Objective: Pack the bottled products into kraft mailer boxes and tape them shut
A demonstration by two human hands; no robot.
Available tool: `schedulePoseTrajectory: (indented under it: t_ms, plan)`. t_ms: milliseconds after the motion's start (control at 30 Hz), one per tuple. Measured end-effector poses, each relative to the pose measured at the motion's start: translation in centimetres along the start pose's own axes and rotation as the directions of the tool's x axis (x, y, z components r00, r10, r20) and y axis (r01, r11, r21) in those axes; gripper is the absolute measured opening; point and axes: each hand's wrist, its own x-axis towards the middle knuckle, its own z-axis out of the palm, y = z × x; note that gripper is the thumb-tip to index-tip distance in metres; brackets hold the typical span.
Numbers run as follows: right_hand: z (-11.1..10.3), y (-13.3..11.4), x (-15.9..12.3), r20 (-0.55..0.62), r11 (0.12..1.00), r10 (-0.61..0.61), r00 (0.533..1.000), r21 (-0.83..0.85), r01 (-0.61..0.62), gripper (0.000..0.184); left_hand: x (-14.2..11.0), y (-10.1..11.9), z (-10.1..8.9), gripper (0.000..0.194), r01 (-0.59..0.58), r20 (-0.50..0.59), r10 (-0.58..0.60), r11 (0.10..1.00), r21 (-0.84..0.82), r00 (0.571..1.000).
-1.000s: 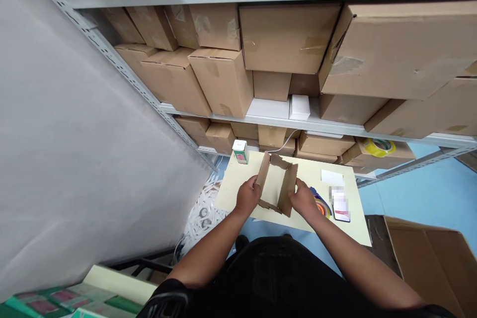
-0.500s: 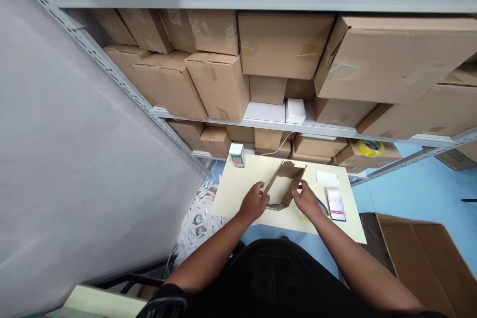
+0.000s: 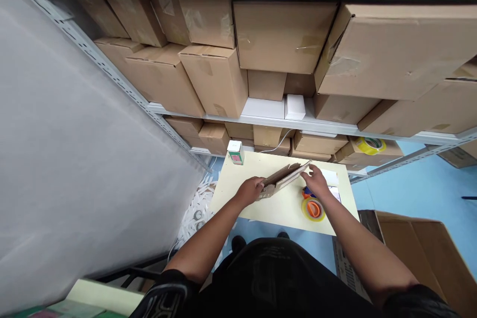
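The brown cardboard piece (image 3: 281, 179) is over the middle of the cream table (image 3: 227, 191), between the two hands. It is folded almost flat, with its long sides close together, and a narrow dark opening shows between them. It lies in a slant, the left end nearer to the person and the right end farther. Whether it touches the table, I cannot tell.

The left hand (image 3: 250, 191) is closed on the left end, gripping the cardboard there. The right hand (image 3: 315, 181) is at the right end, with bent fingers against the edge; I cannot tell if it grips firmly or only presses.

Under the right forearm, near the front edge of the table, there is a yellow tape roll (image 3: 313, 209) with an orange centre. Just beyond it is a blue object (image 3: 307, 192), partly covered. To the right, a sheet of white paper (image 3: 330, 177) and a phone (image 3: 335, 193) are both partly hidden by the right hand and arm. At the far left corner stands a small box (image 3: 235, 153), white on top and green and pink on the side.

Behind the table, the metal shelves (image 3: 246, 120) carry many brown boxes (image 3: 214, 79) and one small white box (image 3: 295, 107). Another roll of yellow tape (image 3: 371, 145) rests on a box at the lower right. White paper strips (image 3: 194, 213) lie on the floor at left, and a large open carton (image 3: 421, 253) is at right.
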Motion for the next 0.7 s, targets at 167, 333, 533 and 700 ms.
schedulePoseTrajectory:
  t_ms: [167, 333, 533, 700]
  plan:
    - [0.4, 1.7, 0.6, -0.133, 0.988, -0.007, 0.991, 0.153, 0.027, 0.071, 0.7, -0.6, -0.4, 0.038, -0.049, 0.050, 0.051, 0.998, -0.034, 0.997]
    - [-0.4, 2.4, 1.8, -0.094, 0.970, 0.126, 0.988, 0.219, -0.103, 0.065, 1.2, -1.4, -0.9, 0.033, -0.113, 0.103, 0.118, 0.992, -0.050, 0.988]
    - [-0.4, 3.4, -2.1, -0.022, 0.985, 0.067, 0.998, 0.158, -0.062, 0.041, 2.3, -1.3, -1.1, 0.033, 0.100, -0.242, -0.072, 0.989, 0.105, 0.968]
    - [1.7, 3.0, -7.4, 0.119, 0.992, -0.125, 0.985, 0.031, 0.122, 0.035, 3.3, -0.1, 0.2, 0.042, 0.337, -0.450, -0.295, 0.941, 0.014, 0.843]
